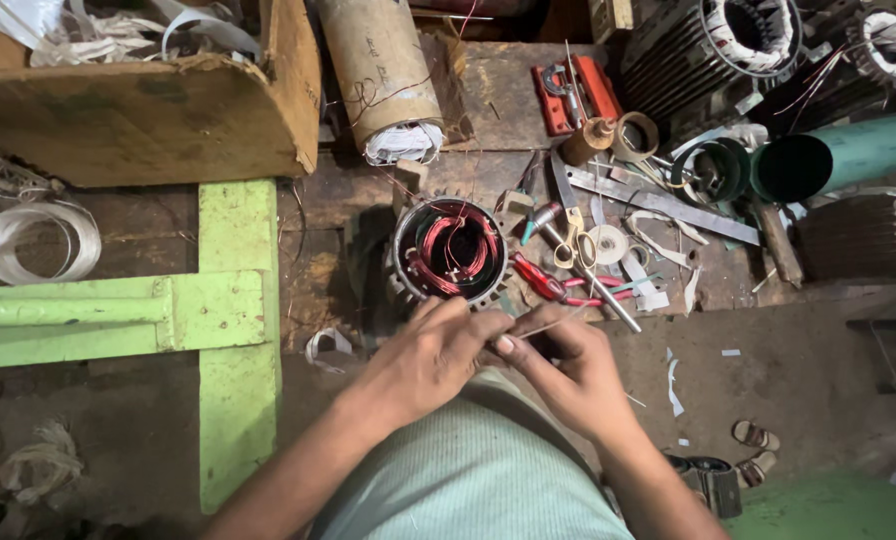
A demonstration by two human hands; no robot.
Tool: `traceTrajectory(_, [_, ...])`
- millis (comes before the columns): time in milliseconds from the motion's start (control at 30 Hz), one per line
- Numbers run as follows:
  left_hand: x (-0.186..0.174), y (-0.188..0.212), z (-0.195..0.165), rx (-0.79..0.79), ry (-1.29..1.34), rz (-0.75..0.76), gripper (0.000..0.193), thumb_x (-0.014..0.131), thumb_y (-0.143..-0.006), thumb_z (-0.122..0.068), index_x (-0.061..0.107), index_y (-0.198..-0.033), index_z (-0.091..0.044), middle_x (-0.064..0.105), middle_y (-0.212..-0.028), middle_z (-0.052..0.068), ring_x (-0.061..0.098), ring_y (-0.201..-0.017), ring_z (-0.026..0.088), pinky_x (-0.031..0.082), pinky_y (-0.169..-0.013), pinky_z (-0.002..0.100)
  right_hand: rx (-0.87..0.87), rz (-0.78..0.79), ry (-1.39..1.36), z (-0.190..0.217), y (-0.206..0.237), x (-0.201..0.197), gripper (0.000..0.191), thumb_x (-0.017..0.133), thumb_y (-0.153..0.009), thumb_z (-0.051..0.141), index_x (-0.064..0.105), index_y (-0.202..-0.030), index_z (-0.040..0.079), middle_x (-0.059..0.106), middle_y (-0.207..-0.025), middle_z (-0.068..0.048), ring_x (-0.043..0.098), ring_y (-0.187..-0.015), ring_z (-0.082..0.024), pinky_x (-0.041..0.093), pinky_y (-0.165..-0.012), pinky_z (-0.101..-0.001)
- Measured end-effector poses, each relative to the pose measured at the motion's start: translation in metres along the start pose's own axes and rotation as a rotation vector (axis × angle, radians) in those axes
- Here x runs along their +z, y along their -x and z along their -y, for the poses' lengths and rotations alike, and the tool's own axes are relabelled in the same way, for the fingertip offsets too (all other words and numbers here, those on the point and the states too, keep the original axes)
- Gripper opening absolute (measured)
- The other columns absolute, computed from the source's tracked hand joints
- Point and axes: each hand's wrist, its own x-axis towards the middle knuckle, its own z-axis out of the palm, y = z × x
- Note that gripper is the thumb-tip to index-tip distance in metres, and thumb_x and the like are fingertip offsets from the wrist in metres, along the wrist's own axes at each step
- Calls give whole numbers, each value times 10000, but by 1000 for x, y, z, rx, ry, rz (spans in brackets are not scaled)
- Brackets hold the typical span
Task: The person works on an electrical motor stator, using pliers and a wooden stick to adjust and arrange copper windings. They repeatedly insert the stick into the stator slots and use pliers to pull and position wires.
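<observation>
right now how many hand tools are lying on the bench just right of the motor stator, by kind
red-handled pliers: 1
scissors: 1
screwdriver: 1
metal ruler: 1
total: 4

These lie by the stator. The left hand and right hand pinch a thin wire just below it. Other clutter is too jumbled to count.

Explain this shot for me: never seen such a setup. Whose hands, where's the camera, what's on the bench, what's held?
One picture, from a camera worn on a person's head, looking down at their own bare hands. The left hand and right hand meet just below a round motor stator wound with red wire, pinching a thin pale strip or wire between the fingers. On the worn wooden bench lie red-handled pliers, scissors, a tape roll, a metal ruler and a cardboard box. A green frame stands on the left.
</observation>
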Motion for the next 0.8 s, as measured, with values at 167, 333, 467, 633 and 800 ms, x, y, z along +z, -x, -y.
traceTrajectory(167, [-8, 5, -4, 128, -114, -41, 262, 682, -934, -102, 680, -1196, -126, 699, -1095, 48, 635, -1033, 244, 507, -958, 413, -26, -203, -92, 36, 26, -20, 87, 656, -950, 31, 649, -1021, -20, 721, -906, -69, 652, -743, -98, 552, -652, -243])
traceTrajectory(333, [-21, 21, -30, 100, -121, -122, 253, 673, -921, -140, 724, -1168, -134, 697, -1165, 29, 610, -1150, 255, 499, -1016, 445, -423, -168, 335, 47, 47, -8, 168, 744, -882, 39, 613, -986, 17, 676, -967, -120, 727, -885, -175, 604, -738, -270])
traceTrajectory(467, [-29, 28, -39, 199, -165, -128, 269, 688, -926, -184, 757, -1185, -174, 681, -1150, 27, 604, -1146, 238, 496, -1023, 440, -268, -259, -140, 44, 50, 1, 396, 754, -850, 38, 536, -1177, -14, 687, -1033, -107, 758, -827, -129, 644, -702, -248])
traceTrajectory(633, [-32, 29, -45, 290, -100, -161, 171, 729, -973, -204, 754, -1138, -168, 686, -1151, 3, 624, -1103, 209, 540, -916, 367, -421, 12, 127, 44, 54, -4, 168, 815, -815, 45, 683, -918, 53, 756, -926, -77, 793, -852, -182, 646, -740, -298])
traceTrajectory(800, [-27, 37, -32, 291, -120, -235, 159, 712, -959, -196, 782, -1093, -147, 688, -1088, -18, 654, -1005, 167, 547, -800, 323, -649, 31, 189, 46, 50, 8, 161, 783, -842, 115, 625, -872, 105, 734, -974, -116, 747, -840, -198, 610, -741, -318])
